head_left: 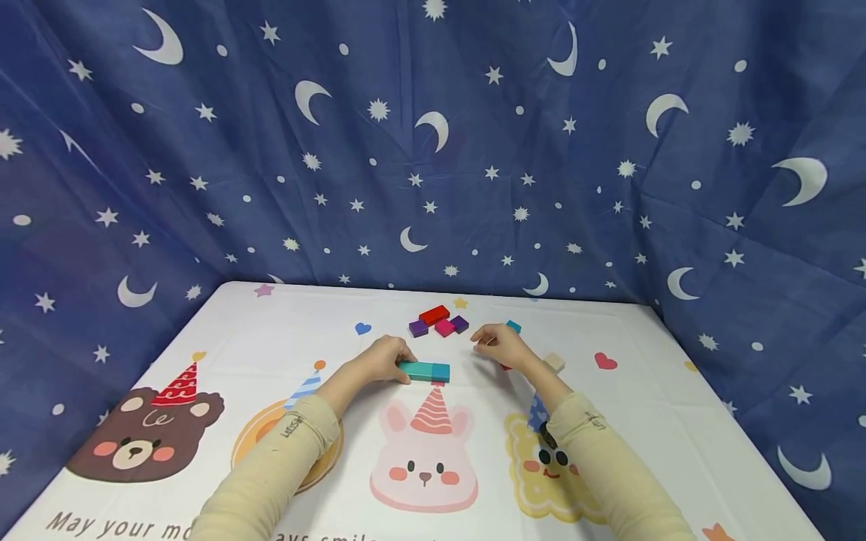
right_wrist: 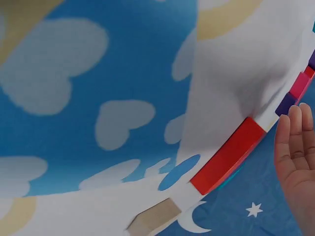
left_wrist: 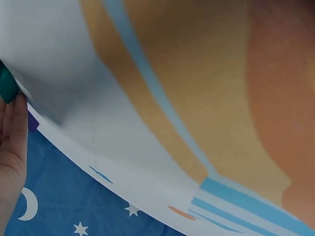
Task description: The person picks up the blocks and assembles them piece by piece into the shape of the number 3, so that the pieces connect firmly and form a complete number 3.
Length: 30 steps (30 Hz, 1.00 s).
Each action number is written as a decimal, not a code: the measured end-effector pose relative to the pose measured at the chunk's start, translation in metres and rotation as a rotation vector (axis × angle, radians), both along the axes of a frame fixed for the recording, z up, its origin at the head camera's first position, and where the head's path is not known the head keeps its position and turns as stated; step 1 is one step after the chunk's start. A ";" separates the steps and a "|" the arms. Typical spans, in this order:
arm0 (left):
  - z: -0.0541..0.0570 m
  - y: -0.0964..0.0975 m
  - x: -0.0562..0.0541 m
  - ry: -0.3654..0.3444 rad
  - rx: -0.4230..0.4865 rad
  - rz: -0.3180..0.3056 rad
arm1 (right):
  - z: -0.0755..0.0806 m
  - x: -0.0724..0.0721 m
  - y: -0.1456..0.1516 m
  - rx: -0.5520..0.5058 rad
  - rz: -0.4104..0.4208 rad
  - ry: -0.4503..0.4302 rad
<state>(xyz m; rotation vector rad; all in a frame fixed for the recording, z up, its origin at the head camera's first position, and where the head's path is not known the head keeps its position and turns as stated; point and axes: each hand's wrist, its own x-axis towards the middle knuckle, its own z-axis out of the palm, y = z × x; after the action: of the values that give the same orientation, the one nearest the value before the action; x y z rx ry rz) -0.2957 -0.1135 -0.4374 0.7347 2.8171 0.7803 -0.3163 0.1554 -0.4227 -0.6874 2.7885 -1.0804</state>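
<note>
My left hand [head_left: 386, 358] pinches the left end of a long teal block [head_left: 416, 371] between thumb and fingers. A blue block [head_left: 441, 373] sits against the teal block's right end. In the left wrist view, the fingers [left_wrist: 14, 125] touch a green-teal block [left_wrist: 7, 84] at the left edge. My right hand [head_left: 504, 346] holds nothing, its fingers loosely bent, to the right of the blue block. Partly hidden by that hand in the head view, a red block [right_wrist: 229, 156] shows fully in the right wrist view.
Behind the hands lie another red block [head_left: 434, 315], a pink block [head_left: 444, 327] and two purple blocks, one on the left [head_left: 419, 328] and one on the right [head_left: 460, 324]. A blue-teal block [head_left: 513, 327] and a beige block [head_left: 555, 362] are near the right arm. A starry curtain [head_left: 433, 188] hangs behind the table.
</note>
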 end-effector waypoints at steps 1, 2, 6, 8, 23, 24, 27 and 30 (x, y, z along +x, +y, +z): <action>0.000 0.000 0.000 -0.002 0.001 0.001 | 0.000 0.000 0.001 0.001 -0.004 -0.003; 0.000 0.000 0.000 -0.008 0.003 0.007 | 0.000 0.000 0.001 0.001 -0.007 -0.005; 0.001 0.000 0.002 -0.009 0.008 0.016 | 0.002 0.000 0.004 0.007 -0.015 0.006; 0.002 0.000 0.003 -0.009 0.005 0.018 | 0.002 0.000 0.005 0.011 -0.026 0.014; 0.004 0.002 0.005 -0.024 0.007 0.027 | -0.007 -0.010 0.010 0.032 -0.134 0.118; 0.004 0.002 0.006 -0.022 0.008 0.023 | -0.006 -0.011 0.010 0.034 -0.149 0.122; 0.004 0.002 0.006 -0.015 0.009 0.020 | -0.003 -0.013 0.010 0.054 -0.186 0.131; 0.004 0.002 0.005 -0.007 0.003 0.018 | 0.001 -0.015 0.012 0.073 -0.224 0.145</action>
<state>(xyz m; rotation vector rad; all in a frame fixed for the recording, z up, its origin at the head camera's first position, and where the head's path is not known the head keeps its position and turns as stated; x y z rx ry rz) -0.2904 -0.1114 -0.4335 0.7061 2.8211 0.7888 -0.3318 0.1669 -0.4215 -0.4717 3.0724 -0.9912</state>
